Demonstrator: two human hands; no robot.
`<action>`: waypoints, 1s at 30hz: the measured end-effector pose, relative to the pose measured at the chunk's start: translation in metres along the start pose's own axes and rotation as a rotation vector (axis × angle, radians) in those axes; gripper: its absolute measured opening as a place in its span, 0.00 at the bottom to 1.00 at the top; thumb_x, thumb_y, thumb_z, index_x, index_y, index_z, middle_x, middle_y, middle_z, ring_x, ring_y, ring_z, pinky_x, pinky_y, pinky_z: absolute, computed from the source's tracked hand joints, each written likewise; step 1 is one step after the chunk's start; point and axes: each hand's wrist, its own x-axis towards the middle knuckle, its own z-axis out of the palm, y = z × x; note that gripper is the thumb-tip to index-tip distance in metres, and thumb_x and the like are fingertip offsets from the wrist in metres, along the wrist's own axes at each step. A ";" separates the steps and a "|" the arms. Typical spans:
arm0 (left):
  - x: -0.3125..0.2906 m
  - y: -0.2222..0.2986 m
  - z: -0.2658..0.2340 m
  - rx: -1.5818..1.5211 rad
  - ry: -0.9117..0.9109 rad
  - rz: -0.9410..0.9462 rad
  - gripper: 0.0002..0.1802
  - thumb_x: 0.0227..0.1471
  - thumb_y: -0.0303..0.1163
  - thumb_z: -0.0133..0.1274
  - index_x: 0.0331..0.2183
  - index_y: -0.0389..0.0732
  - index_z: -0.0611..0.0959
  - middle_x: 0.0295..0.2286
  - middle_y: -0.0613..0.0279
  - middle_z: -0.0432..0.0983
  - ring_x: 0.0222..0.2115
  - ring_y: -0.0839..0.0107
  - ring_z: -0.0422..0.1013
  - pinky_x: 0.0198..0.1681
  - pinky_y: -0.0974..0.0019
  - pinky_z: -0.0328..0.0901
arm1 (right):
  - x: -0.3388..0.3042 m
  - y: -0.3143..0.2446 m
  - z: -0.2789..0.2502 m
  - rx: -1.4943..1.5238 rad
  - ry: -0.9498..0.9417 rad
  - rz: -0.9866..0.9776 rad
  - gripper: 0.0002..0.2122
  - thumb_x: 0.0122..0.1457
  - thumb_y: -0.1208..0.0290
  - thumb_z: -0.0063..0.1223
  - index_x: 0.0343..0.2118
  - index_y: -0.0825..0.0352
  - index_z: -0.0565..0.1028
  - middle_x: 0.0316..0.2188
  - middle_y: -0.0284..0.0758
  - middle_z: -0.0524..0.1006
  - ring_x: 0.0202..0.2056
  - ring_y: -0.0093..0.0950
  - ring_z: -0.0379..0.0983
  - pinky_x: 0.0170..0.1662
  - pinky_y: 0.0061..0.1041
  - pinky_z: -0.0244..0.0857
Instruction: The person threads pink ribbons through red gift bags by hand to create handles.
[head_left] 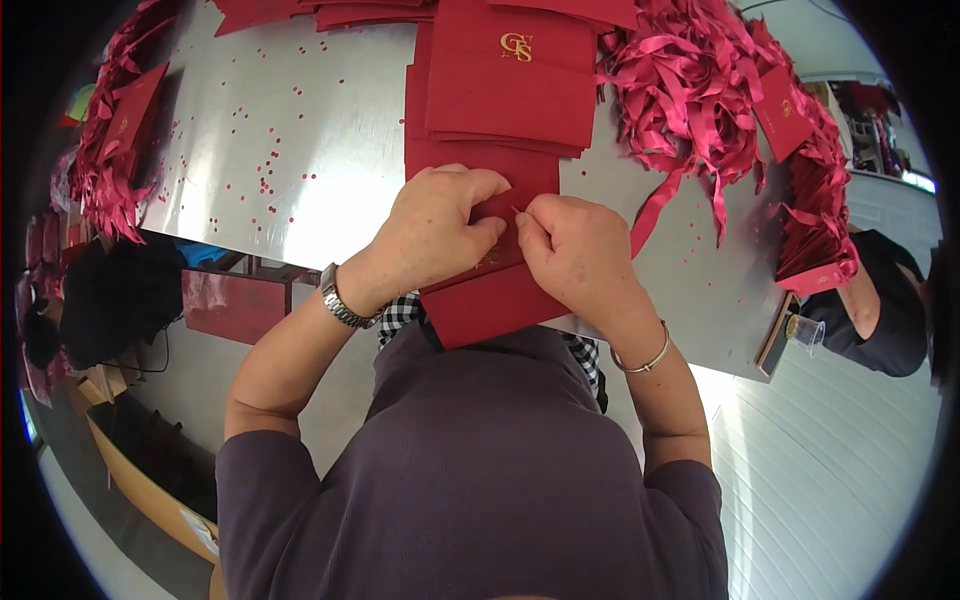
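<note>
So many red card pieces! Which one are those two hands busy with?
The red card piece nearest the person's torso, jutting over the edge of the table, with left hand and right hand on it; the stack lies beyond.

Left hand's lower fingers out of sight, bent under or behind the palm; right hand's curled fingertips mostly hidden, so whatever they pinch is too small to tell. Gold mark on the red piece partly covered. Red stack and ribbon pile cut off by top edge. Co-worker partly lost in the dark rim. Red dots too small to identify.
</note>
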 end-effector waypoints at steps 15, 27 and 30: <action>-0.005 -0.002 0.009 0.076 0.073 0.134 0.16 0.41 0.25 0.59 0.38 0.37 0.81 0.28 0.53 0.76 0.32 0.55 0.72 0.41 0.59 0.64 | 0.015 -0.006 -0.003 -0.096 -0.113 0.032 0.11 0.55 0.66 0.50 0.21 0.68 0.75 0.19 0.43 0.75 0.23 0.44 0.74 0.27 0.42 0.67; 0.010 -0.002 -0.042 -0.428 -0.522 -0.013 0.09 0.54 0.22 0.50 0.37 0.33 0.82 0.30 0.57 0.81 0.33 0.73 0.75 0.39 0.70 0.67 | -0.022 -0.024 -0.008 -0.138 0.021 -0.283 0.12 0.51 0.68 0.62 0.20 0.64 0.69 0.14 0.34 0.70 0.16 0.34 0.69 0.20 0.32 0.60; 0.012 0.004 -0.040 -0.223 -0.524 0.059 0.06 0.52 0.22 0.52 0.34 0.34 0.82 0.29 0.57 0.80 0.30 0.65 0.76 0.36 0.67 0.68 | -0.025 -0.022 -0.004 -0.144 0.028 -0.249 0.12 0.51 0.67 0.62 0.20 0.63 0.69 0.14 0.34 0.70 0.16 0.35 0.69 0.20 0.33 0.61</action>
